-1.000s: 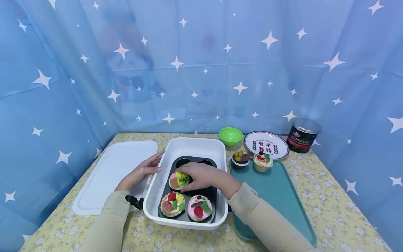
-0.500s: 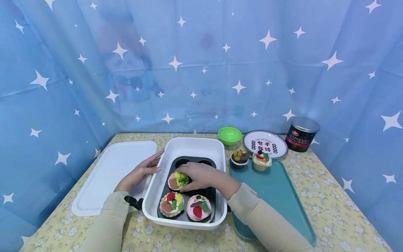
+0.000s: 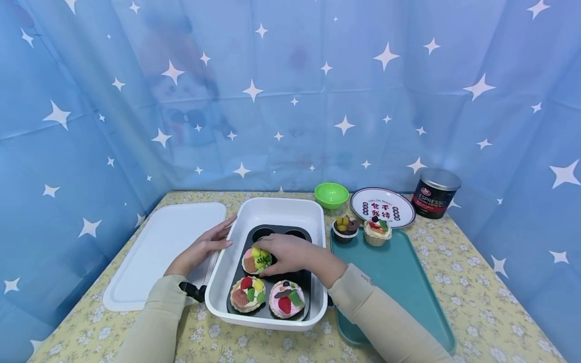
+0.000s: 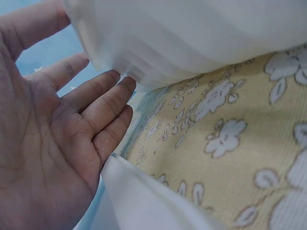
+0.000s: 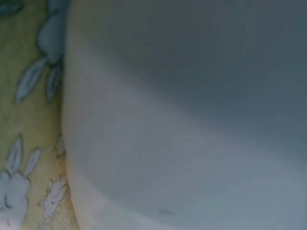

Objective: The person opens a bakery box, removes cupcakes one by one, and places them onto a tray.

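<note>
A dark muffin pan [image 3: 269, 313] lies inside a deep white plastic bin [image 3: 265, 325]. My right hand [image 3: 290, 255] reaches into the bin and grips a cupcake [image 3: 251, 263] with yellow and green toppings, in the pan's left middle cup. Two more cupcakes sit in the near cups: a cream one [image 3: 247, 294] with a red topping and a pink one [image 3: 287, 299]. Fingers nearly straight, my left hand [image 3: 206, 247] touches the bin's left wall [image 4: 192, 43]. The right wrist view holds only the bin's outer wall [image 5: 168, 158] and tablecloth, with no hand.
A white lid-like tray [image 3: 159, 252] lies left of the bin. On the right, a teal tray [image 3: 395, 287] carries a chocolate cupcake [image 3: 345, 229] and a cream cupcake [image 3: 376, 232]. Behind stand a green bowl [image 3: 332, 195], an oval plate [image 3: 383, 207] and an espresso tin [image 3: 436, 193].
Both hands and the cupcakes keep their places. Only the head view has shifted very slightly.
</note>
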The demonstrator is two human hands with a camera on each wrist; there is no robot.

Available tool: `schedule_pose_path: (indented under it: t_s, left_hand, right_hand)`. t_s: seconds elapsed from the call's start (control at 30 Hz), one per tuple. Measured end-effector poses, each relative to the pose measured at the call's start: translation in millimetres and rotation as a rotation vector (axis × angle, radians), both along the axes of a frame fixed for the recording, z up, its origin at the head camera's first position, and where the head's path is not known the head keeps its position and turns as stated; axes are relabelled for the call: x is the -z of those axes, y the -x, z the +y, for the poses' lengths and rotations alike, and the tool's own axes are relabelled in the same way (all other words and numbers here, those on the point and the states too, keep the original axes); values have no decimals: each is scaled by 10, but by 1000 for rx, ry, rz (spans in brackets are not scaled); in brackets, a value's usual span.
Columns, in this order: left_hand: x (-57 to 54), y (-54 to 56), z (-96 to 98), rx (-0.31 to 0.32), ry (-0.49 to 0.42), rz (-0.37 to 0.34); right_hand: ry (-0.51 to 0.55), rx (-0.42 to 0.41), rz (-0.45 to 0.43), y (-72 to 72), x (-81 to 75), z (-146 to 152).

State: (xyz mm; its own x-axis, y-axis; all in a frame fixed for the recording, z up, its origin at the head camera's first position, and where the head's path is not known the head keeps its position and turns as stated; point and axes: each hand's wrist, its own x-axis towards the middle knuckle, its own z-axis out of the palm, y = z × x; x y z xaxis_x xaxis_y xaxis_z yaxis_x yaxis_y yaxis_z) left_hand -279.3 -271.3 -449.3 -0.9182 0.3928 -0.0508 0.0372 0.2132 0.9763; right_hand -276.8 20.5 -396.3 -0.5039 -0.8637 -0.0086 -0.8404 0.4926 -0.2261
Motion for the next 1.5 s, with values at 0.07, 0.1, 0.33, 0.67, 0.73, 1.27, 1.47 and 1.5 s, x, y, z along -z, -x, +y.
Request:
schedule_pose_path:
  t_s: [0.07, 0.1, 0.33, 0.67, 0.73, 1.27, 1.47, 1.5]
  left_hand:
    - [-4, 0, -2, 1, -1, 3]
    - [-3, 3, -4, 2, -1, 6]
    - [-6, 12, -5, 9, -1, 12]
    - [-10, 5, -8, 20, -4, 16]
    - [-10, 4, -7, 19, -7, 13]
    - [3, -3, -5, 20, -9, 14]
    - [19, 6, -12, 27, -3, 19]
    - [23, 9, -13, 26, -2, 20]
  right_hand:
    - [1, -4, 3, 0, 1, 3]
    - [1, -7, 6, 1, 2, 5]
    - [26, -55, 30, 2, -7, 21]
    - [42, -97, 63, -5, -20, 33]
    - [43, -93, 70, -11, -24, 35]
    - [147, -77, -23, -29, -137, 84]
    - [160, -83, 14, -38, -184, 119]
    - [160, -83, 15, -38, -189, 124]
